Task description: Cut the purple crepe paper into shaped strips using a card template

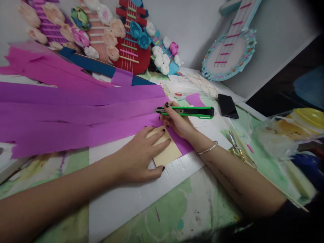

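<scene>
My right hand (177, 123) is closed around a green and black utility knife (196, 111), its blade end pointing left over the purple crepe paper (121, 108). With fingers spread, my left hand (144, 153) lies flat on a pale yellow square card (168, 152). The card rests partly on a purple strip and partly on a white board (121, 202). Long purple sheets stretch from the card's far side to the left edge of the view.
Gold-handled scissors (235, 146) and a black phone (227, 106) lie to the right. Decorated paper instruments, among them a red guitar (131, 50) and a pale blue banjo-like one (229, 55), lean on the back wall. A plastic bag (278, 135) sits at far right.
</scene>
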Tool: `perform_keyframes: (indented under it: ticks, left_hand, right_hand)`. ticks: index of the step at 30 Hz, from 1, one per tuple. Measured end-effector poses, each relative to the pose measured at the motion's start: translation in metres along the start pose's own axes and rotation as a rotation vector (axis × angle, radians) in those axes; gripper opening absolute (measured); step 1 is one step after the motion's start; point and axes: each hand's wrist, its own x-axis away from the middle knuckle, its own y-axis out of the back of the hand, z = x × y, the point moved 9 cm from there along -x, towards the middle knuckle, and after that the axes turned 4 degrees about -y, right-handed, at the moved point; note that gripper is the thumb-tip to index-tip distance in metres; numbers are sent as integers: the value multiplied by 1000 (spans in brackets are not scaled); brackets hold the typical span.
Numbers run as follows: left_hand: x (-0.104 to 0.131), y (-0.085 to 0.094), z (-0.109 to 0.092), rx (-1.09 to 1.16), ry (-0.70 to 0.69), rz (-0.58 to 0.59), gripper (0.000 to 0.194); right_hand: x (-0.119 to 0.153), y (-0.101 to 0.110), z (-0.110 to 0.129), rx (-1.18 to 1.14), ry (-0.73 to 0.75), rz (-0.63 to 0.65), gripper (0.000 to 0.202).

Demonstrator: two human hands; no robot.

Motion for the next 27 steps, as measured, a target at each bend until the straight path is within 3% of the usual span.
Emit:
perform_keyframes:
  ticks: [15,22,27]
  left_hand:
    - [0,-4,-2,-30,-8,45,66]
    - [4,-17,-4,-77,96,125,69]
    - [6,-20,-5,-90,120,128,69]
  right_hand:
    - [1,-1,0,-11,35,30,32]
    - [5,0,2,89,61,55,24]
    - [7,-2,-7,113,-81,87,23]
